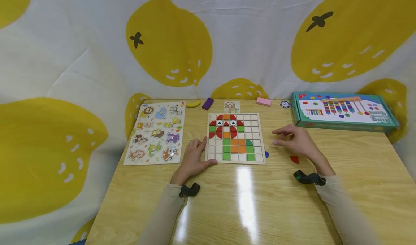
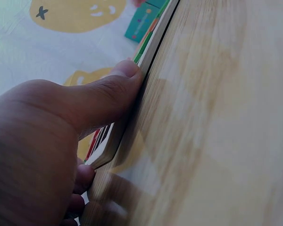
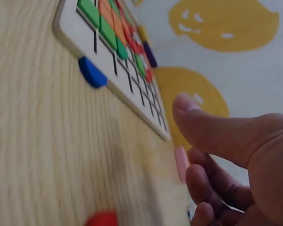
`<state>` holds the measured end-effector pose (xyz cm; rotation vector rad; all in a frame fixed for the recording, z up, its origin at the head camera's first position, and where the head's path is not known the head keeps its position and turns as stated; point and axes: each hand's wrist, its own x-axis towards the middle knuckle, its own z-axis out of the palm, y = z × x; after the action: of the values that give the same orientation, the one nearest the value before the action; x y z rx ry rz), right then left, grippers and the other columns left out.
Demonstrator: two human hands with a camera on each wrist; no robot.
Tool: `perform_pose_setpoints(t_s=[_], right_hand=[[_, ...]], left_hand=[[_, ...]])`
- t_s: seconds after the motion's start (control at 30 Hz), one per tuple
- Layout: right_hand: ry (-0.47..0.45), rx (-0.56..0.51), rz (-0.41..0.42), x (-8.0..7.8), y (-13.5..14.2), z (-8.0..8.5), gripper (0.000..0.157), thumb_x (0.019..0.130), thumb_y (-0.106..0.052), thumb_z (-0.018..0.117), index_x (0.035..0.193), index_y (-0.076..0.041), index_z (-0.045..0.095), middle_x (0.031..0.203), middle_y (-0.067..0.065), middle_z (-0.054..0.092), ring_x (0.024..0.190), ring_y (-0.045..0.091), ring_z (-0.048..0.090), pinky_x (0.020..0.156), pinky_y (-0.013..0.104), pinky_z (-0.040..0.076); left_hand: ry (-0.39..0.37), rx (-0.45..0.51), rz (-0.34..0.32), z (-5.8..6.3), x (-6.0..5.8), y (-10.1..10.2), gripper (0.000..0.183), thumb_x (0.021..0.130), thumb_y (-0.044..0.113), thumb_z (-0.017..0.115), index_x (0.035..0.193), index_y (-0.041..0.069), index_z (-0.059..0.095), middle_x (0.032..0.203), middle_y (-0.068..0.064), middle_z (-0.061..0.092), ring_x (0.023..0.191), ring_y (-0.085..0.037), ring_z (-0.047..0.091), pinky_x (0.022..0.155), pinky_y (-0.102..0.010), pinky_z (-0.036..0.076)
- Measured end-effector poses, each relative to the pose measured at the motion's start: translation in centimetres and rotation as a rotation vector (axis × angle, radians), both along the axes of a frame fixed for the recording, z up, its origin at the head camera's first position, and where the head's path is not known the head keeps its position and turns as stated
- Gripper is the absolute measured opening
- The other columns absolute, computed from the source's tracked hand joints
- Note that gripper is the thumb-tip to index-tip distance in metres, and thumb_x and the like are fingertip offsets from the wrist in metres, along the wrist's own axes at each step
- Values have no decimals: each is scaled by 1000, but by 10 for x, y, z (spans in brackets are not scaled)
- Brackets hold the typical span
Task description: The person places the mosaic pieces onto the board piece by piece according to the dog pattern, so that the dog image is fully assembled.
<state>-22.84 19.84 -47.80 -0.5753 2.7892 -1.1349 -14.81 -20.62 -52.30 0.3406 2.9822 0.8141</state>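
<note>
A square wooden mosaic board (image 1: pixel 212 157) lies mid-table, with red, orange, green and eye-printed tiles in its grid. At its near left corner is my left hand (image 1: pixel 193 160). The thumb (image 2: pixel 108 89) lies straight against the near edge, and the fingers touch the left side. My right hand (image 1: pixel 297 140) hovers right of the board, thumb and fingers apart, nothing between them. Below that hand lies a red quarter-round tile (image 1: pixel 294 160). A blue rounded piece (image 3: pixel 92 73) sits against the board's right edge. Behind the board is a small pattern card (image 1: pixel 232 106).
On the left lies an animal puzzle board (image 1: pixel 152 131). Along the back are a yellow banana piece (image 1: pixel 193 103), a purple block (image 1: pixel 208 104), a pink block (image 1: pixel 263 101) and a blue-white chip (image 1: pixel 284 104). A green game box (image 1: pixel 344 111) stands back right, before the lemon-print cloth (image 1: pixel 247 39).
</note>
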Motion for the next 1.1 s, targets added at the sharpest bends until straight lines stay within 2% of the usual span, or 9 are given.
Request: perform_pose_setpoints(t_s=[0.1, 0.23, 0.37, 0.57, 0.67, 0.8, 1.0, 1.1], right_hand=[[24, 67, -5, 22, 33, 4, 36, 83, -33, 81, 112, -14, 75, 101, 5, 69, 87, 20, 58, 68, 23, 45], [54, 134, -10, 45, 55, -3, 37, 82, -34, 82, 112, -14, 75, 100, 2, 71, 86, 20, 61, 69, 26, 45], [78, 153, -16, 59, 61, -13, 32, 82, -32, 81, 109, -15, 74, 98, 1, 69, 84, 18, 60, 70, 28, 47], [148, 184, 8, 70, 56, -17, 20, 88, -18, 76, 105, -10, 70, 92, 0, 63, 81, 15, 58, 69, 31, 49], [181, 211, 23, 70, 53, -16, 19, 92, -13, 70, 109, -5, 66, 91, 2, 62, 79, 14, 57, 67, 31, 48], [191, 171, -17, 61, 45, -15, 20, 95, -14, 66, 113, -3, 64, 90, 4, 66, 76, 12, 59, 65, 26, 49], [120, -79, -97, 32, 8, -9, 23, 93, -20, 70, 113, -9, 68, 91, 5, 70, 73, 11, 62, 63, 17, 48], [59, -167, -91, 13, -20, -8, 24, 93, -26, 70, 112, -12, 69, 94, 4, 70, 77, 13, 63, 66, 17, 49]], left_hand=[[-9, -3, 3, 0, -1, 1, 107, 76, 70, 71, 156, 13, 29, 97, 1, 38, 90, -16, 32, 79, -32, 28], [-16, 6, 10, 0, 1, -2, 108, 75, 70, 71, 157, 15, 27, 98, 1, 38, 91, -16, 32, 79, -32, 28], [-7, 16, 17, -1, 2, -2, 108, 75, 70, 71, 157, 16, 27, 97, 1, 38, 90, -16, 32, 79, -32, 28], [5, 19, 3, -3, 0, -1, 107, 75, 71, 70, 157, 16, 28, 98, 1, 38, 90, -16, 32, 79, -33, 28], [4, 12, 4, -3, 0, -1, 107, 75, 71, 69, 157, 15, 28, 98, 1, 38, 91, -16, 32, 79, -32, 28], [3, 7, 2, -2, 0, -1, 107, 76, 71, 69, 157, 14, 28, 98, 1, 38, 91, -16, 32, 80, -32, 28], [6, 13, -4, -1, 0, -2, 107, 76, 69, 71, 156, 13, 28, 99, 0, 38, 90, -17, 32, 80, -33, 27], [9, 15, -1, -2, -1, -1, 107, 76, 69, 71, 156, 13, 29, 99, 0, 38, 91, -17, 33, 80, -33, 28]])
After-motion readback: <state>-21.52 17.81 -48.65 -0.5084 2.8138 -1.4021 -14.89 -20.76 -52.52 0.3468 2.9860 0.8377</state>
